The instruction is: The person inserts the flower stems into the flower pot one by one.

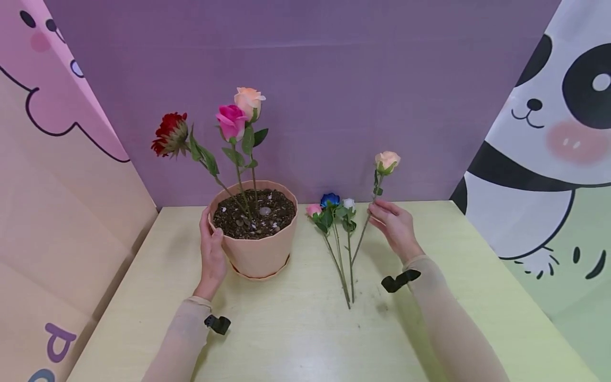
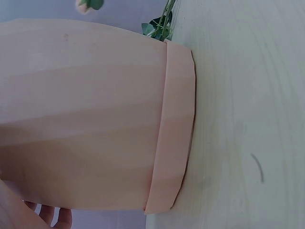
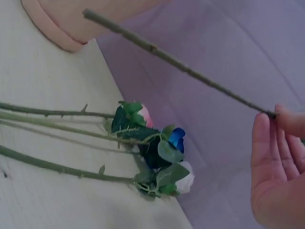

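My left hand (image 1: pixel 213 257) grips the left side of a peach-coloured flowerpot (image 1: pixel 260 257), its thumb near the rim; some fingers (image 2: pixel 46 214) show past the pot's edge in the left wrist view. Dark soil (image 1: pixel 279 212) fills the pot. In it stand a red flower (image 1: pixel 169 135) leaning left, a magenta rose (image 1: pixel 232 122) and a peach rose (image 1: pixel 249 101). My right hand (image 1: pixel 395 225) pinches the stem (image 3: pixel 186 69) of a pale peach rose (image 1: pixel 387 161), held above the table with its bloom up and its bare stem end slanting down to the left.
Between pot and right hand, a pink rose (image 1: pixel 313 210), a blue rose (image 1: pixel 330 200) and a white rose (image 1: pixel 349 203) lie on the table (image 1: pixel 305 339), stems towards me. A purple backdrop (image 1: pixel 334 106) rises behind the table. Cartoon-printed panels (image 1: pixel 539 170) flank it.
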`<state>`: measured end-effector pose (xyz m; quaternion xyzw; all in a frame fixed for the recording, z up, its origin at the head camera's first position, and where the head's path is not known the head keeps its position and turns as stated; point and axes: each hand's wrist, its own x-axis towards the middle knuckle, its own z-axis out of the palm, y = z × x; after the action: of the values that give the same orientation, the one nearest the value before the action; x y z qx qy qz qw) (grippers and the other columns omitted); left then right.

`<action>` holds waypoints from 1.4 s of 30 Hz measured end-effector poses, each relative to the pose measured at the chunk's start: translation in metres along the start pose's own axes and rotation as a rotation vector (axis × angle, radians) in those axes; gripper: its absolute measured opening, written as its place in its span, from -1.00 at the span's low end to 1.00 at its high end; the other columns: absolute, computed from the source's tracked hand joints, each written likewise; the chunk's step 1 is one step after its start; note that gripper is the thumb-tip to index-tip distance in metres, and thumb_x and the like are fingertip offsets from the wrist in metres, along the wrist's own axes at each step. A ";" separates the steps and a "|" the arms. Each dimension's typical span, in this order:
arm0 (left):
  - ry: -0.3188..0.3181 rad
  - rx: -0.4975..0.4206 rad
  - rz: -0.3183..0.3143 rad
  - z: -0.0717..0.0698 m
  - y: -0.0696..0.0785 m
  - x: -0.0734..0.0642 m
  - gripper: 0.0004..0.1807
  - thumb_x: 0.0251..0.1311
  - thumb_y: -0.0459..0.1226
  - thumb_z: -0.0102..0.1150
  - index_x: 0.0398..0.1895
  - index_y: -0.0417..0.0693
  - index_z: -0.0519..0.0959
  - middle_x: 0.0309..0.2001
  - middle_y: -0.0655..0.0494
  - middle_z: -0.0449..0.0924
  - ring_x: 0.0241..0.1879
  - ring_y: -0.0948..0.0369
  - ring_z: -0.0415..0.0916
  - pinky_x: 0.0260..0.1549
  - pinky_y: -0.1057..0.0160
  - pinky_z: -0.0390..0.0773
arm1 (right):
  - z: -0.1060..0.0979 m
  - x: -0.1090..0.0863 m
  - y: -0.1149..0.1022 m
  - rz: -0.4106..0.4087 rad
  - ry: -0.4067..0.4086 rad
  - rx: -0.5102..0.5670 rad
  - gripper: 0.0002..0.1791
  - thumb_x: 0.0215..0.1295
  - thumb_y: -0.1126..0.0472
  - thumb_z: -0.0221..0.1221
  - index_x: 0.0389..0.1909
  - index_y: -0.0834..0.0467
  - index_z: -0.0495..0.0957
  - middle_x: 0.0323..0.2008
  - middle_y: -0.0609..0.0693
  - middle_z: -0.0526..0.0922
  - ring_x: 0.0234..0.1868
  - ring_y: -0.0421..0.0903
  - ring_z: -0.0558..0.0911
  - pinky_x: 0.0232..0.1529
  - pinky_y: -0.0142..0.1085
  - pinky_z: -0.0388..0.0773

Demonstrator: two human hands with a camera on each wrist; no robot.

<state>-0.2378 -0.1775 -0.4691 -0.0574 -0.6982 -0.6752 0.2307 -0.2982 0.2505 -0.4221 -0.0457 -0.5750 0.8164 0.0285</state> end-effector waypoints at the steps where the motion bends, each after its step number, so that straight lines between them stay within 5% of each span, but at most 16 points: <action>1: -0.003 0.001 -0.002 0.000 0.000 0.000 -0.21 0.50 -0.07 -0.30 0.76 0.08 -0.11 0.77 0.05 -0.27 0.75 -0.07 -0.31 0.66 -0.30 -0.26 | 0.003 -0.001 -0.001 -0.009 -0.011 0.006 -0.57 0.41 0.35 0.33 0.25 0.29 0.51 -0.23 -0.13 0.84 -0.13 -0.24 0.82 -0.05 -0.41 0.74; 8: -0.012 0.018 -0.001 -0.001 0.000 0.001 -0.21 0.51 -0.04 -0.29 0.76 0.07 -0.12 0.77 0.03 -0.25 0.75 -0.08 -0.27 0.66 -0.30 -0.23 | 0.023 -0.009 -0.006 -0.117 -0.079 0.034 -0.81 0.43 0.35 0.30 -0.01 0.10 0.68 -0.22 -0.13 0.85 -0.15 -0.23 0.81 -0.09 -0.39 0.75; 16: -0.009 0.032 -0.014 -0.003 -0.001 0.000 -0.21 0.51 -0.05 -0.31 0.76 0.09 -0.13 0.78 0.04 -0.27 0.75 -0.09 -0.30 0.65 -0.32 -0.24 | 0.042 -0.014 -0.014 -0.191 -0.176 0.149 -0.77 0.45 0.46 0.23 -0.13 0.09 0.74 -0.21 -0.08 0.87 -0.18 -0.19 0.84 -0.12 -0.33 0.77; 31: -0.002 0.021 -0.002 0.000 -0.002 0.002 -0.21 0.50 -0.03 -0.28 0.75 0.08 -0.09 0.77 0.03 -0.25 0.75 -0.07 -0.29 0.65 -0.31 -0.23 | 0.098 -0.032 -0.042 -0.235 -0.318 0.168 -0.82 0.45 0.28 0.31 -0.05 0.10 0.51 -0.13 -0.03 0.82 -0.10 -0.14 0.80 -0.06 -0.29 0.77; 42: 0.007 0.030 0.006 -0.001 -0.002 0.001 -0.21 0.49 -0.05 -0.26 0.75 0.07 -0.08 0.77 0.03 -0.22 0.75 -0.07 -0.28 0.66 -0.29 -0.21 | 0.146 -0.043 -0.058 -0.329 -0.380 0.150 -0.91 0.61 0.28 0.09 0.00 0.06 0.43 -0.14 -0.06 0.81 -0.06 -0.15 0.77 -0.08 -0.30 0.75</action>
<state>-0.2392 -0.1790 -0.4703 -0.0536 -0.7072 -0.6643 0.2360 -0.2715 0.1295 -0.3172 0.2046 -0.5077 0.8350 0.0557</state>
